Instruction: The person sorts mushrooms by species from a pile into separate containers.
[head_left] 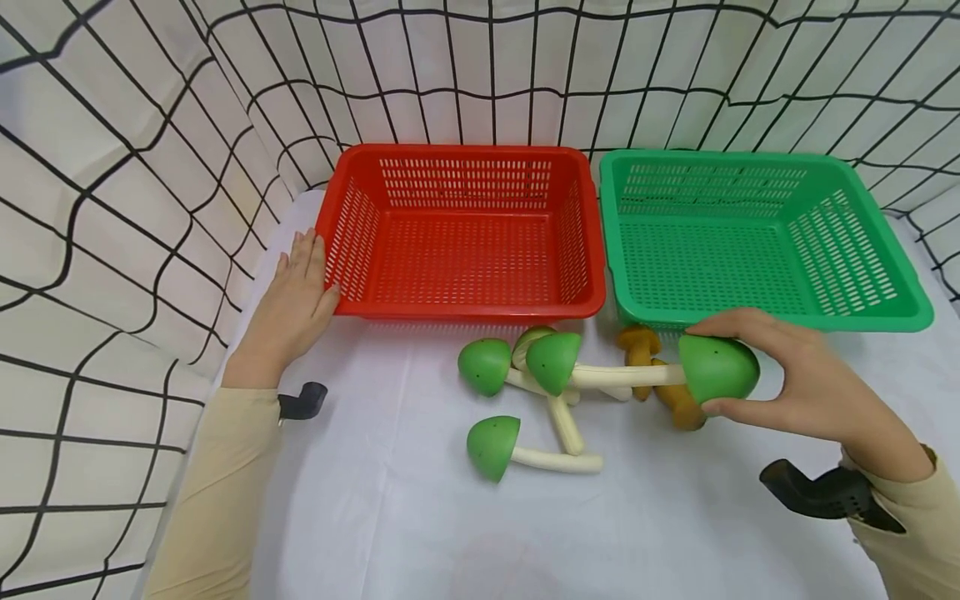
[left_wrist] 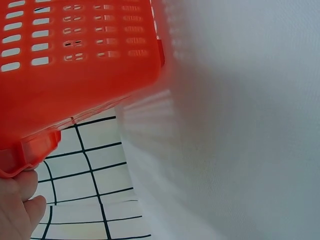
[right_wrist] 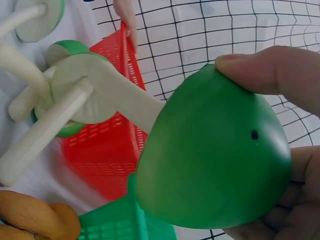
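My right hand (head_left: 795, 379) grips the green cap of a toy mushroom (head_left: 722, 369) between thumb and fingers, just in front of the green basket. A pale stem runs leftward from that cap to another green-capped mushroom (head_left: 553, 362); which of them it belongs to, I cannot tell. Beneath and beside it lie more green-capped mushrooms, one of them (head_left: 485, 367) at the left of the heap. Nearer me is a separate one (head_left: 495, 448), lying on its side. Brown mushrooms (head_left: 639, 342) lie close to my right hand. With fingers straight, my left hand (head_left: 288, 304) rests against the red basket's (head_left: 465, 312) left rim.
The green basket (head_left: 787, 321) stands right of the red one, and no mushrooms show inside either. Black wire mesh (head_left: 491, 92) over white cloth rises behind and at the left. A white cloth (head_left: 420, 533) covers the table.
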